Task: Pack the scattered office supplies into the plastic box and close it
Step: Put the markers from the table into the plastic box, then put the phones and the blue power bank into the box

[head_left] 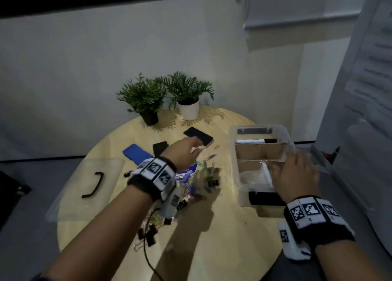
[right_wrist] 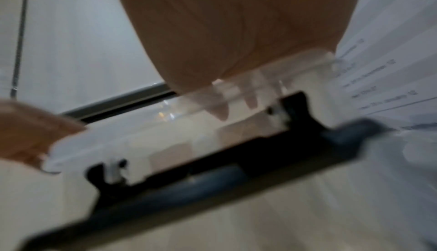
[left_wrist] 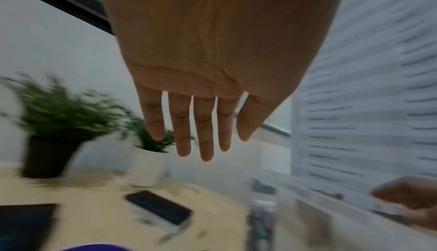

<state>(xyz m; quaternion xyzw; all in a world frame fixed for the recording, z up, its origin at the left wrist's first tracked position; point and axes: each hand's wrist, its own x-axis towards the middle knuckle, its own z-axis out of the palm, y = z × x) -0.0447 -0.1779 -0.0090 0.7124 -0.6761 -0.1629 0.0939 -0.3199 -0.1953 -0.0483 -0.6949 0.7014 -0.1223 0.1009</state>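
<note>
The clear plastic box (head_left: 235, 153) stands open at the table's right side, with cardboard dividers and a black-and-white marker (head_left: 256, 141) inside. My right hand (head_left: 294, 170) grips its near right rim; in the right wrist view the fingers (right_wrist: 222, 109) curl over the rim (right_wrist: 146, 135). My left hand (head_left: 197, 148) hovers over the table's middle with straight fingers (left_wrist: 203, 143), holding nothing. Below it lies a pile of binder clips and coloured paper clips (head_left: 203, 179). More binder clips (head_left: 148, 234) lie nearer me. The clear lid (head_left: 70, 196) with its black handle (head_left: 94, 185) rests at the left edge.
A black flat card (head_left: 198, 135), a blue flat case (head_left: 136, 153) and a small black item (head_left: 160, 148) lie beyond the pile. Two potted plants (head_left: 148, 102) (head_left: 188, 104) stand at the table's far edge. A white board with printed lines (head_left: 364, 90) rises on the right.
</note>
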